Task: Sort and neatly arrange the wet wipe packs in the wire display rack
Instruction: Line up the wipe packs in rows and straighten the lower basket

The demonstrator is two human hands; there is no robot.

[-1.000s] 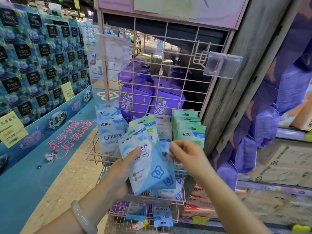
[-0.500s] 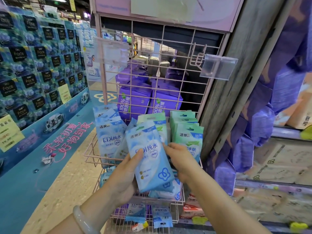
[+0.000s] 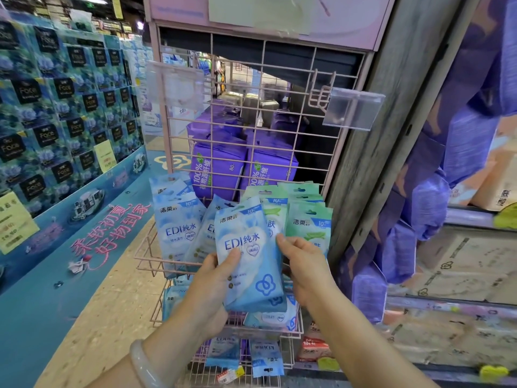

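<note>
A pink wire display rack (image 3: 275, 79) stands in front of me with a basket shelf (image 3: 145, 257) at waist height. Blue wet wipe packs (image 3: 177, 229) stand in the basket's left part and green wet wipe packs (image 3: 309, 224) in its right part. My left hand (image 3: 208, 287) grips a blue pack (image 3: 250, 259) by its lower left, thumb on the front. My right hand (image 3: 303, 266) pinches the same pack's right edge. The pack is upright, just in front of the middle of the basket. More blue packs (image 3: 268, 357) hang on the lower tier.
Purple tissue bags (image 3: 216, 166) sit behind the rack's grid. A clear price-tag holder (image 3: 352, 107) juts out at the upper right, another (image 3: 174, 85) at the upper left. A grey post (image 3: 391, 130) flanks the rack's right; a blue tissue display (image 3: 56, 107) fills the left.
The blue pack has swung from tilted to upright and risen toward the basket's middle. My right hand moved from beside it to gripping its right edge.
</note>
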